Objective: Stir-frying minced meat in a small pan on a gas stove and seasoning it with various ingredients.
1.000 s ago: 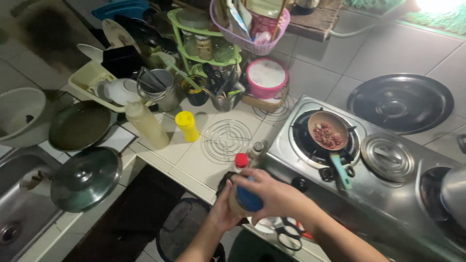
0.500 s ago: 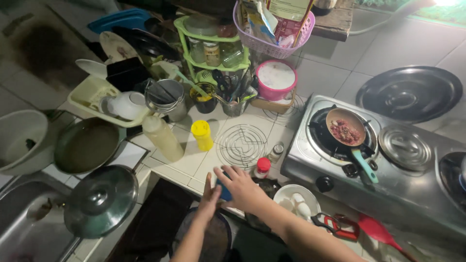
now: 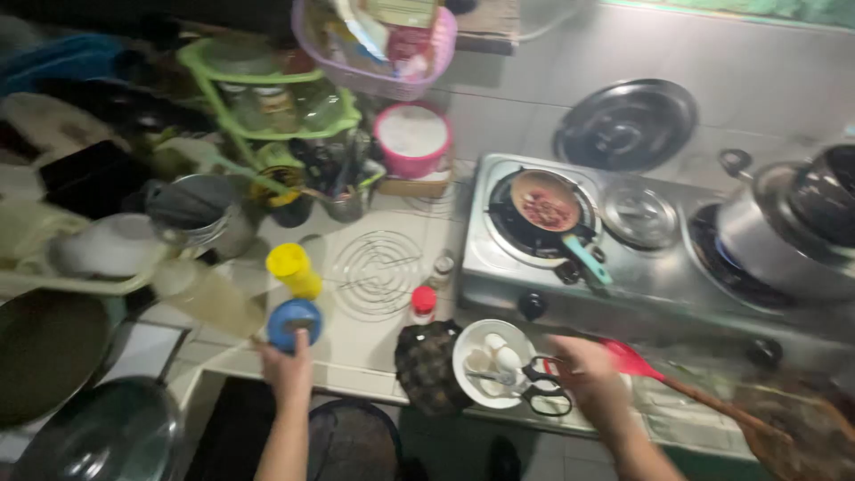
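Observation:
My left hand [image 3: 287, 367] grips a jar with a blue lid [image 3: 294, 321] at the front edge of the tiled counter, just in front of a yellow-lidded bottle [image 3: 294, 269]. My right hand [image 3: 586, 372] hovers empty, fingers apart, at the counter's front. It is right next to black-handled scissors [image 3: 545, 385] and the red head of a wooden-handled spatula [image 3: 631, 358]. The scissors lie partly over a white bowl [image 3: 470, 343] with eggs in it. A small pan with a turquoise handle [image 3: 545, 203] sits on the left burner of the steel stove [image 3: 659, 278].
A large steel pot [image 3: 788, 227] stands on the right burner. A wire trivet [image 3: 378, 272], a small red-capped bottle [image 3: 424, 301] and a dark woven holder [image 3: 427, 365] lie between my hands. A green rack [image 3: 267, 116], a pink tub [image 3: 411, 138], a dark pan [image 3: 44, 352] and a glass lid [image 3: 98, 436] crowd the left.
The view has swung right. My hands, together on the blue-lidded jar before, have parted. The left one keeps the jar, and the right one has moved right to the scissors and spatula.

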